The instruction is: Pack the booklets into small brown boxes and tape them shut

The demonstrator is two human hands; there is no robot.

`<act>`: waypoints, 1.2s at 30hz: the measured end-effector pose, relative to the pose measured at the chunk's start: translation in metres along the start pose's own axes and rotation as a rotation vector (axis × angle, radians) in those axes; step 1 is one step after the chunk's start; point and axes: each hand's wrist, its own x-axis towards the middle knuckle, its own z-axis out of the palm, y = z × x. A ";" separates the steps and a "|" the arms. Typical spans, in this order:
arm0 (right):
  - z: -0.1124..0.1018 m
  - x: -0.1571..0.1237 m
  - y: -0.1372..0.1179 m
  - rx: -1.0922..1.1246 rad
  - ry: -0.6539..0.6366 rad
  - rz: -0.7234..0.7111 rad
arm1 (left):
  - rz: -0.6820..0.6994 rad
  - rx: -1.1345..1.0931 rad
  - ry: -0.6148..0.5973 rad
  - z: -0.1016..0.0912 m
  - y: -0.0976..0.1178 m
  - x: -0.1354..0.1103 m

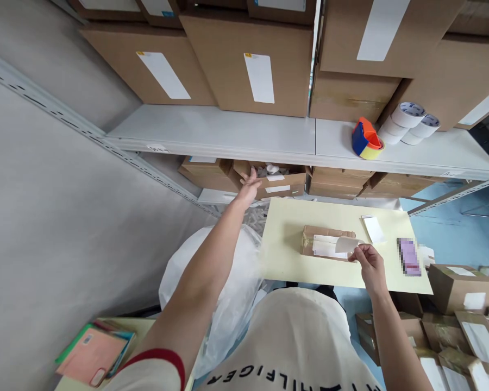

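Observation:
My right hand [369,263] pinches the edge of a curled white paper label [348,245] between thumb and fingers. It is held over the right end of a taped brown cardboard package [308,239], which lies on the pale yellow table [285,266]. Another white label [324,246] lies flat on the package top. My left hand [249,190] is stretched out, fingers apart, at the front of an open cardboard box [295,182] on the lower shelf. White crumpled pieces show inside that box. No object is visible in the left hand.
A white pad [374,229] and a blurred purple item [409,256] lie on the table's right side. Above, the grey shelf [244,127] bears a tape dispenser [365,140] and tape rolls [407,119]. A white plastic bag [228,293] stands left; several cartons [458,288] crowd the right.

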 end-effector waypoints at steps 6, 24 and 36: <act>0.022 -0.010 -0.011 0.004 -0.105 -0.042 | 0.331 0.065 -0.251 0.008 0.042 -0.126; -0.006 -0.014 0.007 -0.131 -0.113 -0.052 | -0.207 -0.464 -0.486 0.066 0.061 -0.206; -0.024 0.000 0.049 -0.123 -0.104 0.211 | -0.368 -0.146 -0.404 0.109 0.024 -0.227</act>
